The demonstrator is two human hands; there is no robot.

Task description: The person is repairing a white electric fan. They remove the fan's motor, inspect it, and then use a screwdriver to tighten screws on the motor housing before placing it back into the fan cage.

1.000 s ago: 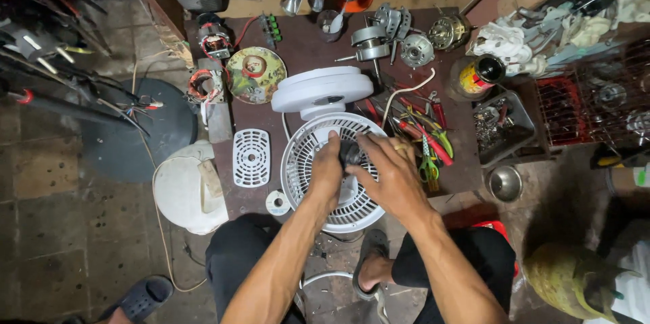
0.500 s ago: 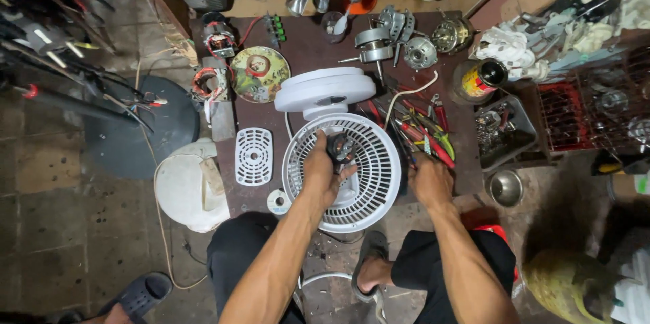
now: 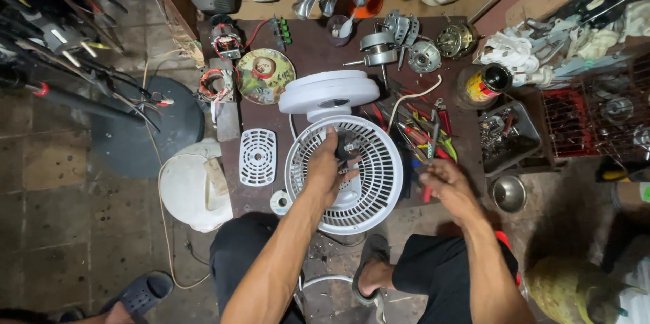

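The left hand (image 3: 323, 171) stays closed on the small dark motor part (image 3: 348, 151) at the hub of the white fan guard (image 3: 345, 174) on the table (image 3: 305, 53). The right hand (image 3: 443, 185) has left the guard; its grip now clasps a red-handled tool (image 3: 427, 192), just right of the guard.

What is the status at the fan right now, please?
Left hand grips the motor at the centre of the white fan grille. Right hand holds a red-handled tool beside it. Nothing between them.
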